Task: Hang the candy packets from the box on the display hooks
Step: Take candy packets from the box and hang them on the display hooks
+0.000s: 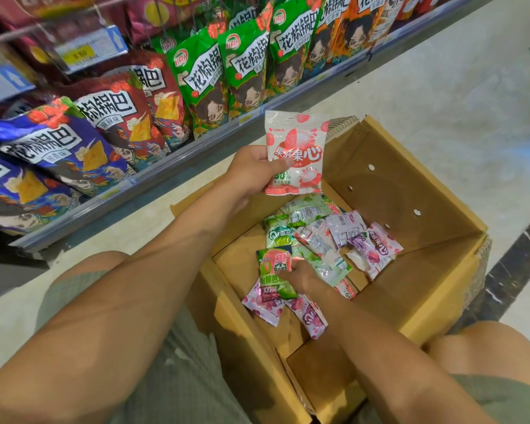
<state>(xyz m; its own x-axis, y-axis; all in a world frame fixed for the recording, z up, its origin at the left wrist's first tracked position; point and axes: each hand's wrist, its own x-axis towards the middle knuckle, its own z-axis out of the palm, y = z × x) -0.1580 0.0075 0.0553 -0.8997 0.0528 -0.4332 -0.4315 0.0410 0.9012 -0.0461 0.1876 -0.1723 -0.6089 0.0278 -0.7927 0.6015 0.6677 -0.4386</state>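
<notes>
Head view. Person crouches, knees in green shorts (178,377) either side of an open cardboard box (410,185). Left hand (251,169) is raised above the box's far-left corner and pinches a pink packet (294,154) by its left edge, thumb on the front, packet upright and face-on. Right hand (300,273) is down inside the box, fingers curled onto the right edge of a green packet (276,270), gripping it. Loose packets (334,237), purple, green and pink, lie scattered on the box bottom just beyond and beneath that hand.

Box sits on a pale glossy floor (441,87); a dark marbled strip (517,264) runs right of the right hand. Left of and beyond the left hand, a low shelf (166,175) carries rows of big snack bags (245,65), purple, red, green, orange. Above them a blue price tag (83,52), blurred.
</notes>
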